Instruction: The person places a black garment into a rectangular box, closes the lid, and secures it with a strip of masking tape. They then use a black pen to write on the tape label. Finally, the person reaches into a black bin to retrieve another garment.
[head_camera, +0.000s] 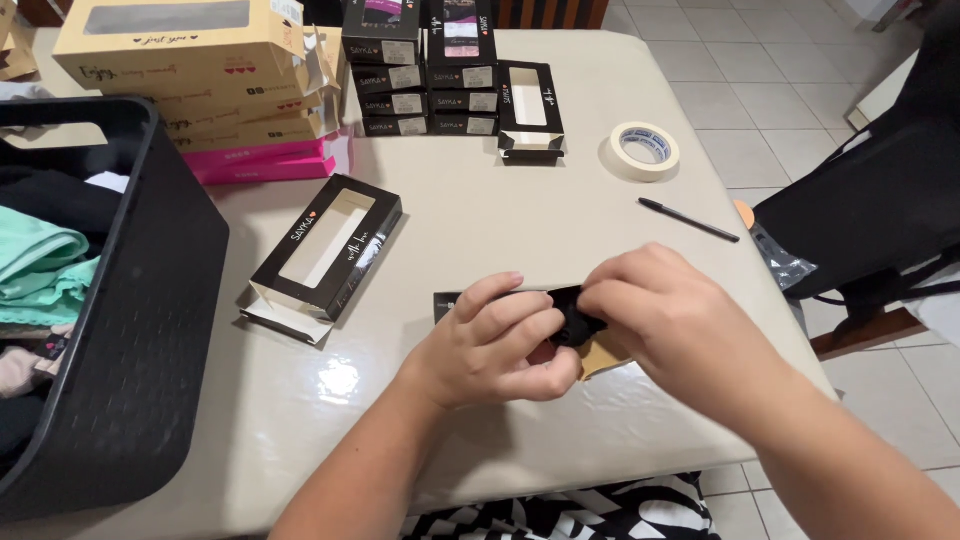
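Flanking both hands (580, 335): open black box (325, 245), pen (688, 219)

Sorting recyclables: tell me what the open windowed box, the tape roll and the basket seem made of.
Windowed box: likely thin matte black cardboard, pale raw inside at the flap.
Tape roll: cream paper-like masking tape, matte.
Basket: probably moulded black plastic, textured wall.

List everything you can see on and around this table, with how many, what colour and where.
Flat windowed cardboard box: one, black, table centre-left.
Upright windowed box: one, black, far centre.
Stacked small boxes: about ten, black, far edge.
Stacked large boxes: several, tan over pink, far left.
Masking tape roll: one, cream, far right.
Pen: one, black, right.
Plastic basket: one, black, left, holding clothes.
Folded black fabric: one, between both hands.
Left hand, right hand: gripping the fabric.
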